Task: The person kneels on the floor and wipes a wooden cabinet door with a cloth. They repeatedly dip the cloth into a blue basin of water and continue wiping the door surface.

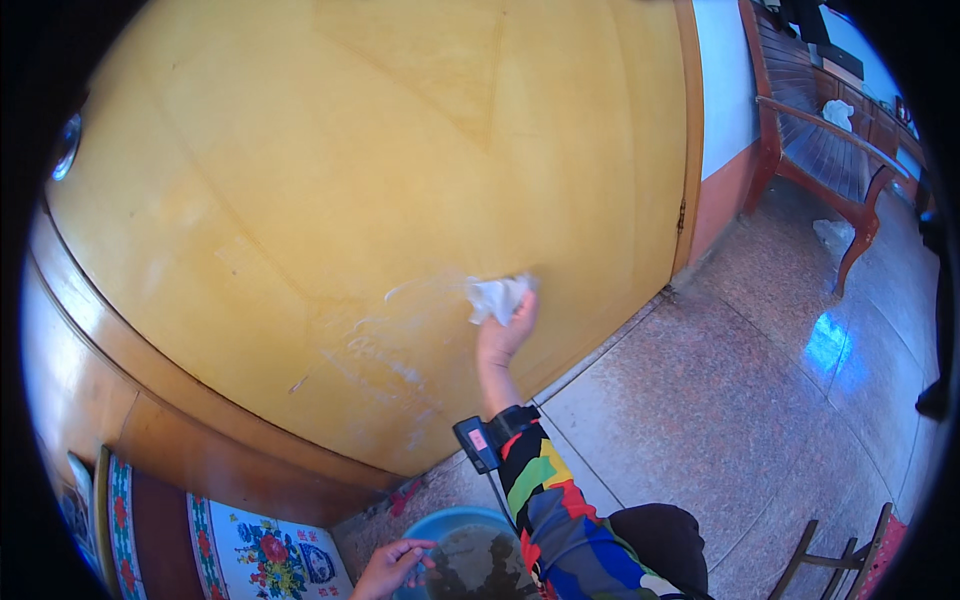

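My right hand (pixel 507 336) grips a crumpled white cloth (pixel 495 297) against the lower part of a yellow door (pixel 375 187). Whitish wet streaks (pixel 386 360) lie on the door's surface to the left of the cloth. A strap with a small black device (pixel 478 444) goes round my right wrist, over a multicoloured sleeve. At the bottom of the view my left hand (pixel 391 568) hovers by the left rim of a light blue basin (pixel 450 517), fingers loosely bent, with nothing visible in them. Murky water partly fills the basin; my right sleeve hides its right side.
A wooden door frame (pixel 135 397) runs along the left, above a flower-printed panel (pixel 277 555). The door's hinge (pixel 681 216) is at right. Beyond stands a slatted wooden bench (pixel 825 157) on speckled floor tiles (pixel 675 390). A small chair (pixel 840 559) is at lower right.
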Motion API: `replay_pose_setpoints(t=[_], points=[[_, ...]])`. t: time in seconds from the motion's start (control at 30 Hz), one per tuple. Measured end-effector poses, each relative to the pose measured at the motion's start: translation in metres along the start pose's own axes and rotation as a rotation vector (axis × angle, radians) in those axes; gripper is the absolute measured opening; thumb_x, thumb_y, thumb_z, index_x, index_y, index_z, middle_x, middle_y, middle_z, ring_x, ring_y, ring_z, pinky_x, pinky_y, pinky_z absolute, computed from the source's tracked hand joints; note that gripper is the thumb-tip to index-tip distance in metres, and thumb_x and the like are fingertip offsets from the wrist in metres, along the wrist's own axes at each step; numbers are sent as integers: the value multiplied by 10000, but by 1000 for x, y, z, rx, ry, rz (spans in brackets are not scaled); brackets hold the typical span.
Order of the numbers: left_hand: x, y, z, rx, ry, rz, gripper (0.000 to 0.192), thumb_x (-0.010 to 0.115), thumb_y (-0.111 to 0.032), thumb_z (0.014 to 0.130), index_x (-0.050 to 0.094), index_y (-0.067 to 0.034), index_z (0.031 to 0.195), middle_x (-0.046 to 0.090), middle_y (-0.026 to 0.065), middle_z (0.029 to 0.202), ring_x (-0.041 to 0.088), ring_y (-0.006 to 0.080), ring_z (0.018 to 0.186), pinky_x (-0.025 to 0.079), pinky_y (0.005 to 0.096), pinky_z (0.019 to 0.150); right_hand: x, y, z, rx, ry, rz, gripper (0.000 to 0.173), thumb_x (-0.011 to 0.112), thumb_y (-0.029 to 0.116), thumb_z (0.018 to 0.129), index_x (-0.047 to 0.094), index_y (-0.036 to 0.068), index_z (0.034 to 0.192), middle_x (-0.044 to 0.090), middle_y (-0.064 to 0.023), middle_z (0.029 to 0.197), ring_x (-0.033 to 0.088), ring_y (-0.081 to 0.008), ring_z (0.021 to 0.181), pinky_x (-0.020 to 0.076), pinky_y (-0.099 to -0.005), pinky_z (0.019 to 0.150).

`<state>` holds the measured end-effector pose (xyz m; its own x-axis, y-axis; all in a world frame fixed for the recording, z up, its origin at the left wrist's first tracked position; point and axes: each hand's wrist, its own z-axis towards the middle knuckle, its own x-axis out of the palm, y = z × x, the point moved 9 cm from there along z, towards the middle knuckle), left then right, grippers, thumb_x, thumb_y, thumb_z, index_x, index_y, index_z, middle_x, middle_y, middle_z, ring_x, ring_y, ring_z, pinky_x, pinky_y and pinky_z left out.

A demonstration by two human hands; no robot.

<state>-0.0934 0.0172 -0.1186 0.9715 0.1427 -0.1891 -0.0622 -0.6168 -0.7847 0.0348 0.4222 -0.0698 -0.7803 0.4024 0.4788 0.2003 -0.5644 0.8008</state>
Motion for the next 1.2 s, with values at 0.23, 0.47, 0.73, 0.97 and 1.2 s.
replay_pose_setpoints(t=[0.23, 0.47, 0.73, 0.97, 1.2], points=[[3, 6, 1, -44, -5, 10, 269, 448, -155, 974, 580, -26, 1169, 649, 70, 896, 583, 102, 597, 473, 207, 545, -85, -179, -53, 872, -462, 398, 172, 502, 24, 862, 570, -44, 1005, 616, -171, 1003, 602, -296, 952, 483, -377, 846], [4, 4, 7, -51, -7, 20, 268, 454, -146, 970, 582, -30, 1175, 650, 70, 894, 598, 112, 618, 467, 204, 550, -56, -69, -10, 302, -130, -424, 445, 421, 231, 938, 400, -96, 1238, 423, -294, 1306, 457, -408, 1174, 374, -445, 974], [3, 2, 4, -89, -57, -13, 261, 464, -143, 968, 585, -16, 1162, 650, 70, 864, 585, 104, 608, 466, 200, 557, -43, -53, -5, 356, 61, -461, 693, 397, 393, 953, 151, -51, 1424, 141, -299, 1474, 120, -391, 1390, 127, -448, 1131], [5, 7, 15, -108, -50, -11, 257, 455, -138, 970, 586, -15, 1155, 647, 74, 866, 563, 92, 587, 477, 205, 563, 35, 21, 9, 10, 274, -350, 773, 390, 425, 943, 62, -73, 1433, 10, -275, 1503, -15, -411, 1399, 46, -479, 1138], [0, 13, 19, -89, -25, -53, 260, 455, -137, 968, 578, -16, 1162, 647, 75, 871, 547, 87, 569, 494, 216, 567, -7, -22, 21, 248, 259, -254, 708, 372, 372, 958, 99, -83, 1427, 70, -275, 1498, -7, -395, 1402, 44, -442, 1144]])
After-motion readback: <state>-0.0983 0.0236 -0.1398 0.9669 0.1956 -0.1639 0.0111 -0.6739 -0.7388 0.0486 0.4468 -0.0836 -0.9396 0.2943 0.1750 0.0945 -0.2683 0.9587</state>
